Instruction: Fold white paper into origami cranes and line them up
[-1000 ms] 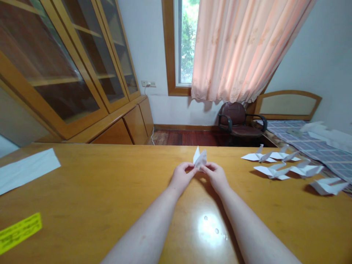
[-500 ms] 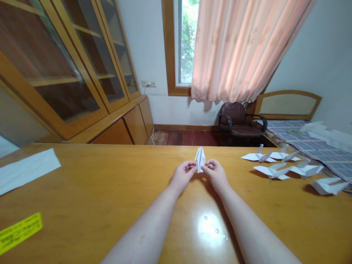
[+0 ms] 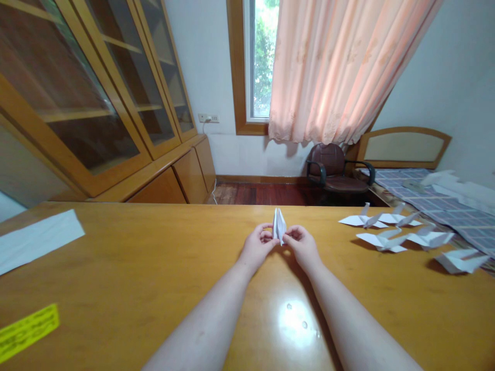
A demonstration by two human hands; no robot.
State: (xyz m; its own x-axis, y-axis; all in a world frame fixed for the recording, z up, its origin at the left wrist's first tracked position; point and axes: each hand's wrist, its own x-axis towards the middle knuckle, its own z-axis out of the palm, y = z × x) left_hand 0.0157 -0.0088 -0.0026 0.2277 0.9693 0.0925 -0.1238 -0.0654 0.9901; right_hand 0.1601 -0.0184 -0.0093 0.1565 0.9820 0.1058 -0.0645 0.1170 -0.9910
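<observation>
A folded piece of white paper [image 3: 279, 225] stands upright between my hands, its narrow points facing up, near the far edge of the wooden table [image 3: 154, 288]. My left hand [image 3: 258, 244] pinches its lower left side between thumb and fingers. On the other side, my right hand [image 3: 301, 245] has thumb and forefinger closed on the lower right edge. Fingertips partly cover the paper's base. Several white paper cranes [image 3: 382, 240] with spread wings sit at the right of the table.
White paper sheets [image 3: 42, 238] lie at the table's left, with a yellow label [image 3: 29, 330] nearer me. Beyond the far edge stand a brown armchair [image 3: 328, 165] and a bed [image 3: 436, 190]. Glass-doored cabinets [image 3: 116, 93] line the left wall.
The folded paper has turned slightly and shifted a little left, and its upper layers look different. Both hands keep their pinch on it. The cranes have not moved.
</observation>
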